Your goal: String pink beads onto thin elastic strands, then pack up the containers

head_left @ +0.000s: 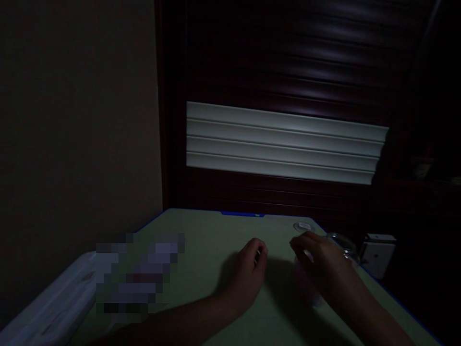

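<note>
My left hand [251, 266] is over the middle of the table with its fingers curled and the thumb near the fingertips. Anything inside that curl is too dark to make out. To its right, my right hand [317, 254] is bent down in a pinch; what its fingertips hold, if anything, is hidden. Beneath and behind it is a clear container with pinkish contents [304, 283], partly covered by the hand. A clear round rim [340, 239] shows beyond the right wrist; I cannot tell whether it belongs to the same container.
A clear round lid with a white label [303, 226] lies near the far right corner of the pale green table [205, 250]. At left are a whitish plastic package [54, 298] and a blurred-out item [144, 274]. A white box [378, 257] stands beyond the right edge.
</note>
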A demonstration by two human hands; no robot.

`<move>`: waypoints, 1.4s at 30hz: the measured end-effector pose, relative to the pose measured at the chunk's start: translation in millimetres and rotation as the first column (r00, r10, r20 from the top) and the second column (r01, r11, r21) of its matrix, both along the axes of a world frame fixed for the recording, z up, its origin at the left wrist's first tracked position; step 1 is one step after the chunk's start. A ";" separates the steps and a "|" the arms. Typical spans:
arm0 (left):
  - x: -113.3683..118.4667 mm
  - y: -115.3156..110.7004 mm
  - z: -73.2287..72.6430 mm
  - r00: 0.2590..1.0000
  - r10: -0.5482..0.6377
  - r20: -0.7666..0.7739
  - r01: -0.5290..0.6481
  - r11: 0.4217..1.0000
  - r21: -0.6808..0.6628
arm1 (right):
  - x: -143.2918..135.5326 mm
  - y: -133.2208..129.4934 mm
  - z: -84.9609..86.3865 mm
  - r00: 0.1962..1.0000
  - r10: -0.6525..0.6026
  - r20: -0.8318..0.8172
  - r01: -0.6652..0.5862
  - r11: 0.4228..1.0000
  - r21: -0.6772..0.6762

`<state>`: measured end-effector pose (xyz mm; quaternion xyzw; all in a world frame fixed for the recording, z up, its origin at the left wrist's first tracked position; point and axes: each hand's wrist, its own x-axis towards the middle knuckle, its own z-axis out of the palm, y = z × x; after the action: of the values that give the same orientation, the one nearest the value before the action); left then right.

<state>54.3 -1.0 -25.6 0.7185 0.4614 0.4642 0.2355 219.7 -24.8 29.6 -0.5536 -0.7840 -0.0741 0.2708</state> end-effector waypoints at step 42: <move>-42.1 88.0 -21.7 0.732 0.319 -0.602 -0.249 0.948 0.200 | -10.1 4.0 -13.9 0.995 0.088 0.050 -0.084 0.994 -0.071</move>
<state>12.2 87.0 -47.3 0.7638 0.5923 0.2527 -0.0436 209.6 -20.8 15.7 -0.5262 -0.8161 -0.0503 0.2336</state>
